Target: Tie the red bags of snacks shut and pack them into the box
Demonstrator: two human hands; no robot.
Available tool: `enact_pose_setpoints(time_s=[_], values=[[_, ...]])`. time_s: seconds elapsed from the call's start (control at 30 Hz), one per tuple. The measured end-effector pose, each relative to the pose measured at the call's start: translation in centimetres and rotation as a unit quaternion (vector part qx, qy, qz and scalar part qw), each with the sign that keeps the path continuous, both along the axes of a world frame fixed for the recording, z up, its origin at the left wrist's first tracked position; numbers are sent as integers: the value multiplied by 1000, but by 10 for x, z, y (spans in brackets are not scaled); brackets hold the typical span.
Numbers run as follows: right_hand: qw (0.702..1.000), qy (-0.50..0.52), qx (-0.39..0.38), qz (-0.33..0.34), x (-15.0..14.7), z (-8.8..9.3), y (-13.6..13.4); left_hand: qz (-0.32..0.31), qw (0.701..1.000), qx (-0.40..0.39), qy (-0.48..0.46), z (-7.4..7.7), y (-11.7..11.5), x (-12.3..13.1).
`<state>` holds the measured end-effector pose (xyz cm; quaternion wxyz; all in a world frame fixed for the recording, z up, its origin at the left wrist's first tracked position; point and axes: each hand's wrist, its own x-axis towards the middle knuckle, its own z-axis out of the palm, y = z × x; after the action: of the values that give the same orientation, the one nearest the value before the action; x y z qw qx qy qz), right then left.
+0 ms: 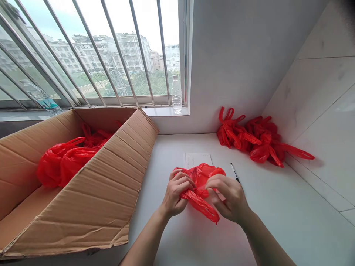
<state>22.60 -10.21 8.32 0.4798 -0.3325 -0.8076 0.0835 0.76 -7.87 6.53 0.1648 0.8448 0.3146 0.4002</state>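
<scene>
A crumpled red plastic bag is between my two hands above the white table. My left hand is closed around the bag's left side, and a twisted handle loop hangs from it toward me. On the other side, my right hand pinches the bag's right edge between thumb and fingers. What lies inside the bag is hidden. Partly covered behind it is a white sheet of paper with small print. A pen lies just past my right hand.
To the left stands an open cardboard box with several red bags inside. More knotted red bags are heaped against the wall at the back right. Plastic bottles stand on the sill of the barred window. The white table meets a tiled wall.
</scene>
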Motion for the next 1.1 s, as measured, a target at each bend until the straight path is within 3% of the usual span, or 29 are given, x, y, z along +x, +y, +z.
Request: enact_pose_setpoints(time_s=[0.07, 0.13, 0.2, 0.3, 0.37, 0.47, 0.53, 0.63, 0.73, 0.93, 1.1], values=[[982, -153, -108, -11, -14, -9, 4, -16, 1000, -15, -14, 1, -1, -1], [949, -249, -183, -68, -21, -21, 11, -20, 999, -34, -25, 1, -1, -4], [927, -280, -218, -121, -22, -32, 16, -15, 999, -44, -27, 1, 0, -7], [927, -255, -222, -166, -15, -36, 17, 6, 999, -33, 13, 1, 4, -12], [932, -239, -210, -174, -10, -33, 17, 85, 994, -15, 69, 0, 7, -13], [936, -239, -180, -185, -6, -28, 21, 254, 957, 15, 140, -2, 10, -12], [922, -265, -185, -212, -5, -27, 25, 304, 936, 26, 175, -5, 10, -9], [904, -289, -217, -229, -8, -29, 29, 309, 924, 22, 225, -10, 9, -7], [920, -259, -216, -200, -12, -34, 29, 296, 923, -5, 246, -18, 9, -7], [886, -264, -329, -194, -10, -33, 25, 207, 933, -180, 231, -35, 14, -15], [930, -218, -241, -173, -16, -29, 28, 175, 955, -198, 136, -42, 19, -16]])
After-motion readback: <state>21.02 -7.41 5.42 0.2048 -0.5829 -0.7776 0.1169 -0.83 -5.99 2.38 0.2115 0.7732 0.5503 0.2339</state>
